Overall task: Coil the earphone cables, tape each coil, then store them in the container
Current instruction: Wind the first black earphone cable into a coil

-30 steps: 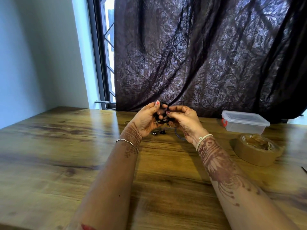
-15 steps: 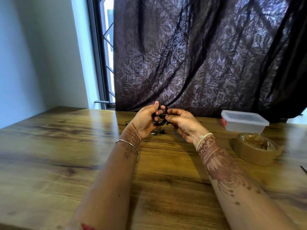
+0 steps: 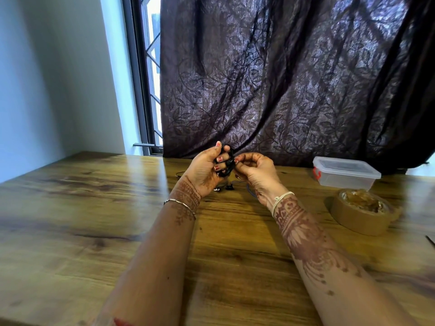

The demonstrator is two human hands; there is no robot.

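My left hand [image 3: 204, 170] holds a small coil of black earphone cable [image 3: 228, 162], looped around its fingers above the wooden table [image 3: 94, 231]. My right hand [image 3: 255, 171] pinches the same cable at the coil's right side. Loose earbuds [image 3: 223, 188] and more cable lie on the table just below the hands, partly hidden by them. A clear plastic container [image 3: 344, 172] with its lid on stands at the right rear. A roll of brown tape [image 3: 362, 211] lies flat in front of it.
A dark patterned curtain [image 3: 282, 78] hangs right behind the table's far edge, with a window [image 3: 150, 78] at its left. A thin dark object [image 3: 430, 241] pokes in at the right edge of the table.
Both hands have risen slightly with the coil. The left fingers now curl more tightly around the loops.
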